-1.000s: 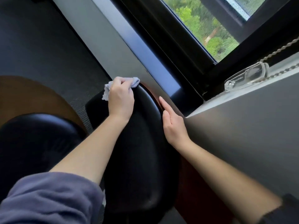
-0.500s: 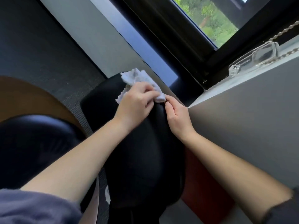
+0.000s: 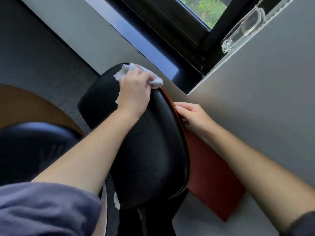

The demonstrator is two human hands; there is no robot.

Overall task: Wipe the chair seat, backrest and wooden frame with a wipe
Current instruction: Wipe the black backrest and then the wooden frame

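Now, one white wipe (image 3: 154,81) is bunched under the left hand (image 3: 134,94), whose curled fingers press it on the far rim of the black backrest (image 3: 150,154). The right hand (image 3: 193,114) pinches the edge of the reddish wooden frame (image 3: 213,181), thumb in front, fingers behind. Two black chairs show; the second chair (image 3: 34,150) sits lower left. One grey wall (image 3: 255,103) crowds close behind the frame, below one window (image 3: 211,12).
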